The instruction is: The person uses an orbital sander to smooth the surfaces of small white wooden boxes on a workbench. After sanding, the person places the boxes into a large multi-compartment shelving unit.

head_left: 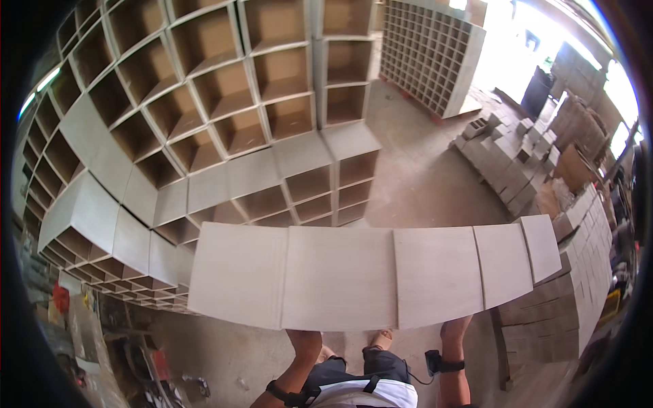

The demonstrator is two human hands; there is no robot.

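Note:
A row of several pale box-shaped units (pixel 340 275), side by side, stretches across the middle in front of my body. Their flat whitish faces are toward me, with thin dark seams between them. My left hand (pixel 305 338) is at the row's near edge, left of centre, and my right hand (pixel 456 328) is at the same edge farther right. Both hands hold the row from beneath; the fingers are hidden behind the boxes. Dark straps circle both wrists, and a small black piece juts from the right one.
Open-fronted stacked boxes (pixel 224 102) form a tall wall ahead and left, with a lower tier (pixel 309 187) before it. A tall many-celled rack (pixel 432 54) stands at the back. More boxes are stacked at right (pixel 510 156) and near right (pixel 544 313). Concrete floor (pixel 422 170) lies between.

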